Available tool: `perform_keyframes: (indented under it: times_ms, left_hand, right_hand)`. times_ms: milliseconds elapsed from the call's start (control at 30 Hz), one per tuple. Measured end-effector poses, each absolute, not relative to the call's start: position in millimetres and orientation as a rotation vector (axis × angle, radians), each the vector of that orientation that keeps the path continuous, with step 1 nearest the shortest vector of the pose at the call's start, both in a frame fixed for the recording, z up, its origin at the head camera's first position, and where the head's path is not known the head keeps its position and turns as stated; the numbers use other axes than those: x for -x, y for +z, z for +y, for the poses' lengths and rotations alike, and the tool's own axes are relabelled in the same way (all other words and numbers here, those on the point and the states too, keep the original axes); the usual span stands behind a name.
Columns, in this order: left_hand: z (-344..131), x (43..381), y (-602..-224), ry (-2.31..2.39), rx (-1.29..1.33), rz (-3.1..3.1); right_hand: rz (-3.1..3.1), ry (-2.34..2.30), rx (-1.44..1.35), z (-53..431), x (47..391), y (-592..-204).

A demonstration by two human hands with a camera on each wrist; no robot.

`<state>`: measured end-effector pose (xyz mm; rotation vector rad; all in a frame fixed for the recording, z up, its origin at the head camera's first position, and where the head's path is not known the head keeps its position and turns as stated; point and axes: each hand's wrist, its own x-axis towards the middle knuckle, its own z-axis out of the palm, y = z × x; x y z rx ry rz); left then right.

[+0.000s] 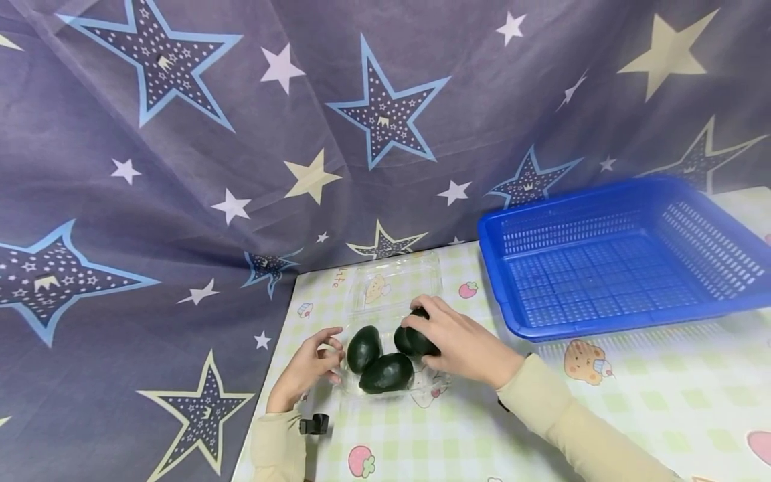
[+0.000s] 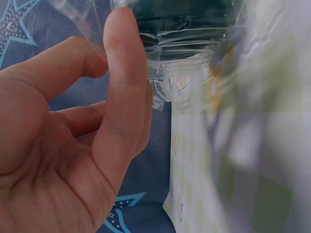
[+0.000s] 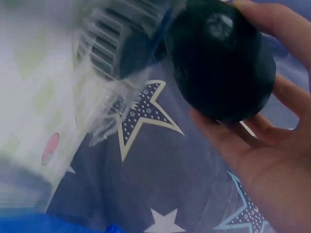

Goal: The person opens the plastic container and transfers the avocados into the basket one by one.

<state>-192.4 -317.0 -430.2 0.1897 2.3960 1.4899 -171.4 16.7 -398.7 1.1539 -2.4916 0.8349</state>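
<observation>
Right hand [image 1: 460, 345] is gripping one dark green fruit [image 3: 218, 63] over the right side of the clear clamshell [image 1: 391, 288], fingers and thumb spanning opposite sides, probably so it isn't slipping. Left hand [image 1: 313, 365] is sitting at its left edge, fingers loosely bent, apparently steadying it; two other fruits [image 1: 387, 375] are lying inside, touching.

The fruit [image 3: 221, 63] in the right fingers [image 3: 221, 136] is dark green, perhaps near-black, the close view being dim. Beneath them the tablecloth [image 1: 458, 428] is green-and-white check; beyond, the curtain [image 1: 253, 147] is greyish purple with blue- and cream-edged stars [image 1: 384, 120]; to their right, the basket [image 1: 596, 274] is blue.
</observation>
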Motion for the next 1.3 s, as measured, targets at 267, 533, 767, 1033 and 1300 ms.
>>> perform_keyframes:
  times_ms: [267,533,767,1033,1300]
  left_hand:
    - [-318,193,-430,1.496,-0.193,2.390]
    - [-318,193,-429,1.491,-0.175,2.392]
    - [-319,192,-430,1.493,-0.181,2.386]
    - [-316,194,-430,1.499,-0.176,2.386]
    - [-318,194,-433,1.500,-0.162,2.390]
  right_hand:
    - [-2.486,0.813,-1.119,26,172,-388]
    - [-2.469,0.781,-1.069,37,171,-378]
    - [-2.444,0.770,-0.977,55,169,-369]
    - [-2.445,0.753,-0.909,82,171,-366]
    - [-2.469,0.768,-0.860,96,171,-367]
